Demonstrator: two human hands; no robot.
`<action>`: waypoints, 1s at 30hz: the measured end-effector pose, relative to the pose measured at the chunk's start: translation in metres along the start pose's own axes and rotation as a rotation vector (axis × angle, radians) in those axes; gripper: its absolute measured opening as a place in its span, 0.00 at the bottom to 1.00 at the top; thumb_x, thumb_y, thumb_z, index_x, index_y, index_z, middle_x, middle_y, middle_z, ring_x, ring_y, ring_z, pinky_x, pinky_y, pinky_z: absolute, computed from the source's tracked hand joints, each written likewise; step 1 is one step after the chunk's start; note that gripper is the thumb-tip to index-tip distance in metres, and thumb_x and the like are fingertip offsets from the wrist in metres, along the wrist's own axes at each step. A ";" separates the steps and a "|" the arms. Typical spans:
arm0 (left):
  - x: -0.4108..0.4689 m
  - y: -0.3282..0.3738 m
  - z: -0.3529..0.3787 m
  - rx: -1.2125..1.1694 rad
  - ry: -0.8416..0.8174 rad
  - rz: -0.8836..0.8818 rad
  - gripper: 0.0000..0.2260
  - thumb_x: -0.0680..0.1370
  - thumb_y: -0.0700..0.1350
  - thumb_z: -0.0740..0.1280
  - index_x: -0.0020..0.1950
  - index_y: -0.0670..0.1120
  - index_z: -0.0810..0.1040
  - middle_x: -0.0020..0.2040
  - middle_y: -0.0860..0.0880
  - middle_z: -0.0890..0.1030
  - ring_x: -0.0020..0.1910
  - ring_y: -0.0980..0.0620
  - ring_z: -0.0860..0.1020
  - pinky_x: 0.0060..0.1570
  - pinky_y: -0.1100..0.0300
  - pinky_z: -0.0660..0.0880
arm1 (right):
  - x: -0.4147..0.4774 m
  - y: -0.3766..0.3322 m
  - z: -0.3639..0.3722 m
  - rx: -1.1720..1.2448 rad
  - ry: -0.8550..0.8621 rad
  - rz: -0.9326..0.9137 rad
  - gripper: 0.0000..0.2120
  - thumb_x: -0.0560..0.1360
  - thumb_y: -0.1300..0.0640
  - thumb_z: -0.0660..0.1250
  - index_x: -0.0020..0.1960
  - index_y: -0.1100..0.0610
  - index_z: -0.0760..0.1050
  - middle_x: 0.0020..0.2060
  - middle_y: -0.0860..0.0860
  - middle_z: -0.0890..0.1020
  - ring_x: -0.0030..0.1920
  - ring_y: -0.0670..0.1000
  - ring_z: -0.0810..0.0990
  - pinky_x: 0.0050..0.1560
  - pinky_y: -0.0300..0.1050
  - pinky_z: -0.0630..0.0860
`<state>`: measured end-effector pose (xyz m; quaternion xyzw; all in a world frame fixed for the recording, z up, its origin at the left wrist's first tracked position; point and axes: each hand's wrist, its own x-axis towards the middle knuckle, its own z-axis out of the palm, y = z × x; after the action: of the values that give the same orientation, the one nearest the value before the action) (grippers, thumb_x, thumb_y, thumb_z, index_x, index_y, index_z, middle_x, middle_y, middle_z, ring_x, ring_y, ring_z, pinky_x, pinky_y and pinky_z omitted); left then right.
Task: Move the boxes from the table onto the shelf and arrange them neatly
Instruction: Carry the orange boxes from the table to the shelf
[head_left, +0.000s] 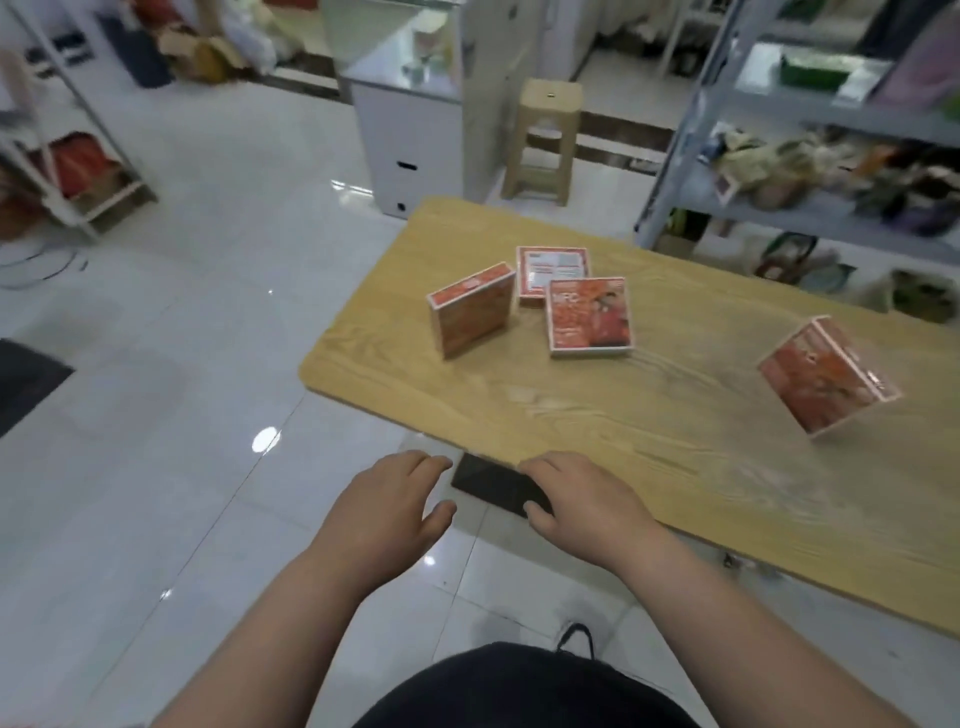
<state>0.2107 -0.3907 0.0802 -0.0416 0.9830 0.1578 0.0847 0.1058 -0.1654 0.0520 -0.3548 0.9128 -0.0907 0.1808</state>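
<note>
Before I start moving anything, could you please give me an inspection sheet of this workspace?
Surface: wooden table, rounded corner, otherwise bare.
Job's things: four red boxes; left box upright, back box and middle box lying flat and overlapping, right box tilted and apart. Grey shelf stands right of the table.
Clutter: nothing seen on the table beyond the boxes.
Hands: left hand and right hand empty, near the table's front edge.
Cables: dark cords on the floor, far left.
Surroundings: tan stool, white cabinet, glossy tiles.
</note>
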 end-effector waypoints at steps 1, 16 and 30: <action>0.011 0.014 0.002 0.003 -0.002 0.009 0.30 0.76 0.63 0.50 0.72 0.51 0.72 0.66 0.53 0.76 0.62 0.51 0.75 0.56 0.56 0.74 | -0.003 0.015 -0.003 0.004 0.000 0.010 0.23 0.80 0.46 0.60 0.74 0.49 0.67 0.68 0.48 0.73 0.67 0.51 0.70 0.59 0.45 0.72; 0.131 0.110 0.020 -0.037 0.031 -0.076 0.20 0.80 0.55 0.63 0.71 0.53 0.71 0.65 0.55 0.75 0.63 0.53 0.74 0.54 0.56 0.75 | 0.019 0.183 -0.036 0.128 -0.023 0.092 0.23 0.79 0.46 0.61 0.72 0.49 0.69 0.67 0.48 0.74 0.68 0.52 0.71 0.61 0.48 0.74; 0.297 -0.015 -0.010 -0.048 0.127 -0.151 0.23 0.74 0.47 0.72 0.67 0.45 0.74 0.59 0.43 0.78 0.58 0.38 0.75 0.53 0.46 0.74 | 0.201 0.239 -0.064 0.337 0.090 0.476 0.41 0.70 0.44 0.74 0.77 0.52 0.59 0.68 0.56 0.71 0.69 0.59 0.70 0.67 0.52 0.71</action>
<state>-0.0813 -0.4240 0.0315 -0.1277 0.9763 0.1713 0.0331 -0.2040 -0.1249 -0.0128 -0.0915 0.9495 -0.2117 0.2126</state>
